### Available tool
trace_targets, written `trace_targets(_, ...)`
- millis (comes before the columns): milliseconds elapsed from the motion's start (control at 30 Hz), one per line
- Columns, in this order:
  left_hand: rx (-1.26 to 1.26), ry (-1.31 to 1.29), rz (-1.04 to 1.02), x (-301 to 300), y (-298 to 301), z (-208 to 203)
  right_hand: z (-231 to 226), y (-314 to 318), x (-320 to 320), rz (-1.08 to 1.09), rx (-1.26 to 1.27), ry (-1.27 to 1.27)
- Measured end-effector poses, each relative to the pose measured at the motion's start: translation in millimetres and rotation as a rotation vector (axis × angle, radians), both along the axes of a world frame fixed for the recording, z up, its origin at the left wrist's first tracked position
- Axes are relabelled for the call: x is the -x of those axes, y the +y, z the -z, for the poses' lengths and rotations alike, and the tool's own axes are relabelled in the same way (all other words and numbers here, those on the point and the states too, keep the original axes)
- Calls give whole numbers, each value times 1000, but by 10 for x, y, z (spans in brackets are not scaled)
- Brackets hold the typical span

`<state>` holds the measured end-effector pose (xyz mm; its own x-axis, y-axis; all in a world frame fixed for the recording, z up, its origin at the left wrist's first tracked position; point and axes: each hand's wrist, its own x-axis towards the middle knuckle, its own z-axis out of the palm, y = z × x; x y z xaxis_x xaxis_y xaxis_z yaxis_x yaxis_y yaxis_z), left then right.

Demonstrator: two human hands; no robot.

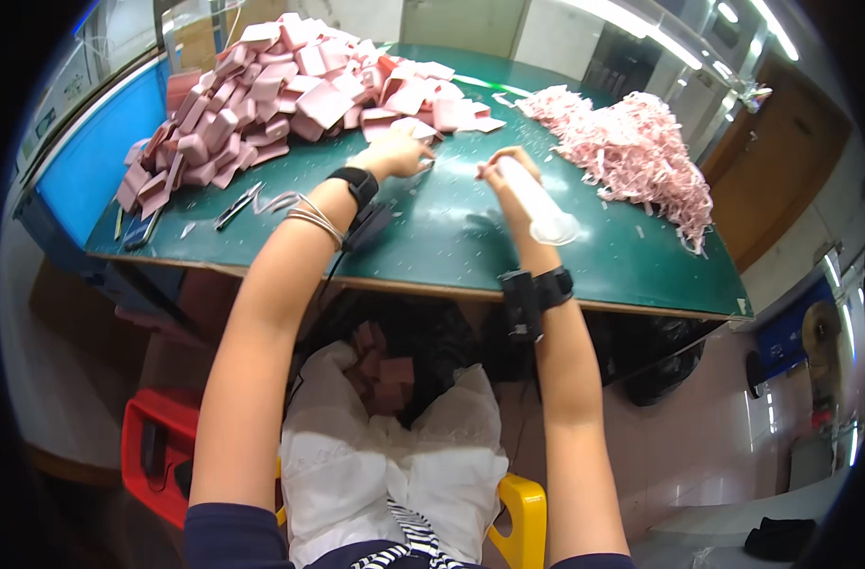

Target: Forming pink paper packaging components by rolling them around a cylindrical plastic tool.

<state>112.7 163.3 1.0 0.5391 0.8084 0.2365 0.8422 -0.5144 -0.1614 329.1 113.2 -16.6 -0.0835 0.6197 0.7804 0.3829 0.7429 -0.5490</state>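
Note:
My left hand (397, 154) is over the green table (432, 242), at the near edge of a heap of pink moulded pieces (290, 81). Its fingers are apart, with no piece visibly held; a pale pink piece (415, 129) lies right beside it. My right hand (514, 167) is closed around a whitish, semi-clear tube-like handle (537, 204) with a flared end that points back toward my wrist. The tip beyond the fingers is too small to make out. A gap of bare table separates the two hands.
At the right back lies a mound of pink shavings (631, 152). Toward the left edge are a cutter knife (237, 206) and a blue-black object (142, 230). Several pink pieces (391, 379) lie in a dark bag (442, 337) between my knees. A red stool (157, 446) stands left.

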Motion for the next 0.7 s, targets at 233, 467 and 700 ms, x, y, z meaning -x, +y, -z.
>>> trace_targets(233,-218,-227,-97,119,531,483,-40,-70,160,-110,223,172)
trace_targets(467,-167,-754,-125,153,-25,-114,-106,-85,152,-138,314,199)
trace_targets(700,607,-1198,271,-75,-810,-131,-162,-111,103,-530,451,467)
